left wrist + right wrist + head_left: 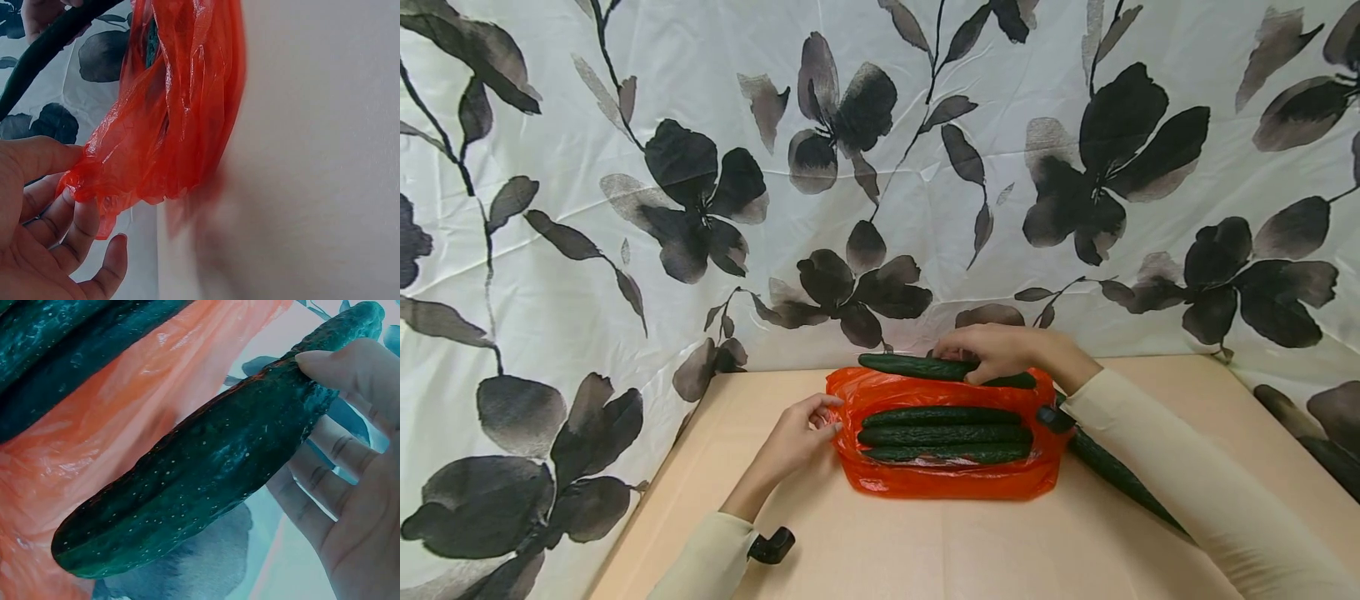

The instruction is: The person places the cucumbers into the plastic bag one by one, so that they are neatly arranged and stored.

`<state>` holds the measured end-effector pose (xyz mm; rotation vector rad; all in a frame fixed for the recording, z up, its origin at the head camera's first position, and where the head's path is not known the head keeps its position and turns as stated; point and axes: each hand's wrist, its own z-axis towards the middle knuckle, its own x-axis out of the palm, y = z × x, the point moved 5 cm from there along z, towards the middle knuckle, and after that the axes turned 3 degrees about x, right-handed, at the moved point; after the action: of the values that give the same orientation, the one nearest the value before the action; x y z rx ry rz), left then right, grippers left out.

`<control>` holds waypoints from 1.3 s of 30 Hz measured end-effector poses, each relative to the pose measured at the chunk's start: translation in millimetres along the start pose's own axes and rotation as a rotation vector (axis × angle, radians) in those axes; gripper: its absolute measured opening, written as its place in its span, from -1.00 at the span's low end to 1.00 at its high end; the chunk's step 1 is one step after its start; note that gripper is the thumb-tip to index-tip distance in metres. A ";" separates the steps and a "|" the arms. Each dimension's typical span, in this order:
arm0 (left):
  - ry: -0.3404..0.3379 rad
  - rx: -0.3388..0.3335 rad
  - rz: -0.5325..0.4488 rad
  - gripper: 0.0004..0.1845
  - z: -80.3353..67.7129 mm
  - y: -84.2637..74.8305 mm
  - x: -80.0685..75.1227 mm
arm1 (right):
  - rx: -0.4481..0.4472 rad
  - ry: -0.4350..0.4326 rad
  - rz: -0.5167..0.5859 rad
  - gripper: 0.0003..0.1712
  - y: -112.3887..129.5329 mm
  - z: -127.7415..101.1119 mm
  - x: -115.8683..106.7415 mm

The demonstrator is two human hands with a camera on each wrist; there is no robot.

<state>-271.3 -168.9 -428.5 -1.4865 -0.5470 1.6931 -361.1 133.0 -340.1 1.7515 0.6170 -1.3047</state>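
Observation:
My right hand [992,350] grips a dark green cucumber [910,365] over the far edge of a red plastic bag [955,485]. In the right wrist view the thumb and fingers hold that cucumber [181,481] near one end. Three more cucumbers [943,435] lie side by side in the bag's opening. My left hand [801,433] is at the bag's left side; the left wrist view shows its thumb and fingers pinching a gathered corner of the red bag [169,119]. The little finger stands apart from the plastic.
Another cucumber [1123,475] lies on the table [895,550] to the right of the bag, partly hidden under the right forearm. A white cloth with dark flowers [955,208] hangs behind the table's far edge.

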 end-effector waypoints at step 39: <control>-0.028 0.004 0.012 -0.65 5.6 0.5 5.3 | 0.077 0.170 -0.002 -0.35 -32.8 38.4 45.6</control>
<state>-276.8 -164.0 -431.0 -1.4681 -0.5505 1.7257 -391.6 113.3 -397.6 1.9394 0.6711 -1.2021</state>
